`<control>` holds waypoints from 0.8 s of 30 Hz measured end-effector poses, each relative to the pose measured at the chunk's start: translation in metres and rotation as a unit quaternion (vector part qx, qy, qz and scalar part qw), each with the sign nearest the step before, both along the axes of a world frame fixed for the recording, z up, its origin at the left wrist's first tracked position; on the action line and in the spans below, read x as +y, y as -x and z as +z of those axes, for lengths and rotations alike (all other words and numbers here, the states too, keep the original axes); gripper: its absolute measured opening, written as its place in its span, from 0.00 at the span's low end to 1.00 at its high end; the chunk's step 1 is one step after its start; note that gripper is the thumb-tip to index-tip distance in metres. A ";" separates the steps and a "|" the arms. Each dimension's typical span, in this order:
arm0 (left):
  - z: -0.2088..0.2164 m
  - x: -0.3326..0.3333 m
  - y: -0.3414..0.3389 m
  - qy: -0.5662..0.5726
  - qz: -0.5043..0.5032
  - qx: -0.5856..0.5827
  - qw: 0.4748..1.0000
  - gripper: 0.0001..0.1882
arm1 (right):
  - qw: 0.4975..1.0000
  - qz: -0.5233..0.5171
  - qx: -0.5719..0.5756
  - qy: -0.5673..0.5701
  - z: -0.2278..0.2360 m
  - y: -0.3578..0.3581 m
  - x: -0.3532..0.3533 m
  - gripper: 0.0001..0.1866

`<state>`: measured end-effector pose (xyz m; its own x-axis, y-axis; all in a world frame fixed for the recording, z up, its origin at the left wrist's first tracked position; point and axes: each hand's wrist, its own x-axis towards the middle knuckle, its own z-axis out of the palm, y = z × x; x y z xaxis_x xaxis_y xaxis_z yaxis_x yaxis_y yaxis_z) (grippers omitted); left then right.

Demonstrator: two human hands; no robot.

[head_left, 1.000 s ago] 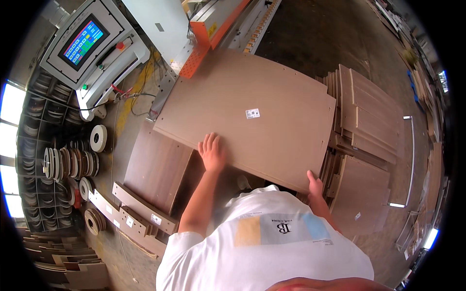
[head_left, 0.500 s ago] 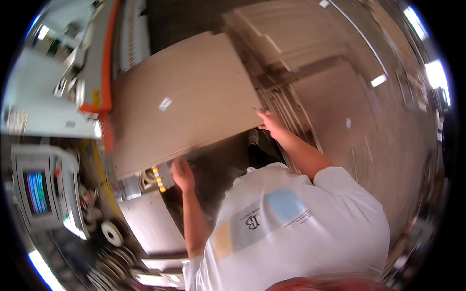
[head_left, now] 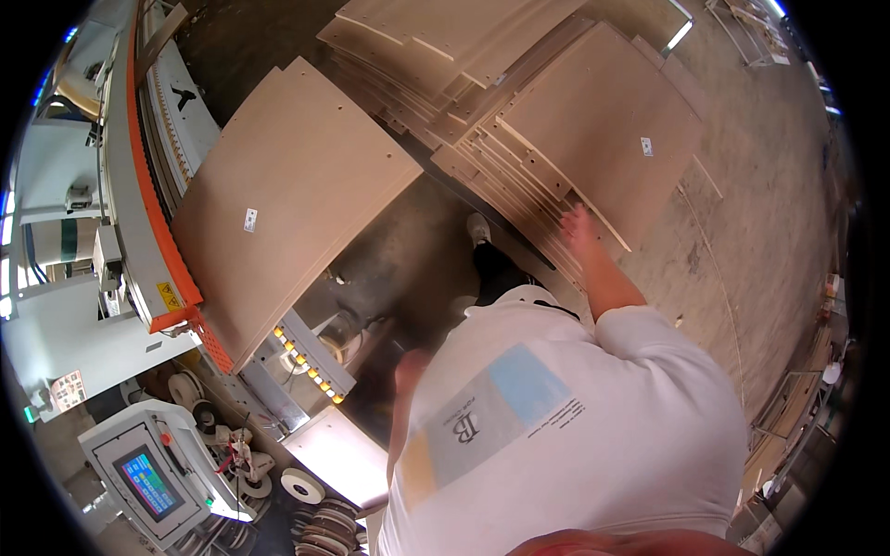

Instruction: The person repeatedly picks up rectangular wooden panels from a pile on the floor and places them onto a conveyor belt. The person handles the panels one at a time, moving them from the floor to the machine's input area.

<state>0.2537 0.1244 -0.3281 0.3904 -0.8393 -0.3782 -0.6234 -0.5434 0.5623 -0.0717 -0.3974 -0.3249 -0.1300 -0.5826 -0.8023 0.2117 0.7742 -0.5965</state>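
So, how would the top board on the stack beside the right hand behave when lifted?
The top board probably stays stiff, as it looks like a flat panel. Far broader than the right hand, it may feel heavy. Its smooth-looking face could be slippery.

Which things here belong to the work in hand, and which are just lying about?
Likely in the work:
large brown panel, on the orange-edged machine
stacked panels, nearest the right hand

Likely just lying about:
white roll
darker rolls
thin strip
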 end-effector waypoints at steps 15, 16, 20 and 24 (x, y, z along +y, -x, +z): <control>0.027 0.007 -0.020 0.198 0.164 0.319 0.912 0.14 | 0.926 -0.377 -0.012 -0.011 -0.050 0.137 -0.011 0.27; 0.028 -0.008 -0.025 0.179 0.144 0.321 0.919 0.14 | 0.921 -0.388 -0.011 -0.002 -0.050 0.141 -0.008 0.26; 0.055 -0.045 -0.020 0.104 0.110 0.314 0.937 0.13 | 0.928 -0.371 0.020 -0.026 -0.057 0.141 -0.007 0.23; 0.046 -0.077 -0.036 -0.172 -0.047 0.152 0.972 0.09 | 0.952 -0.302 -0.056 0.000 -0.076 0.150 0.017 0.20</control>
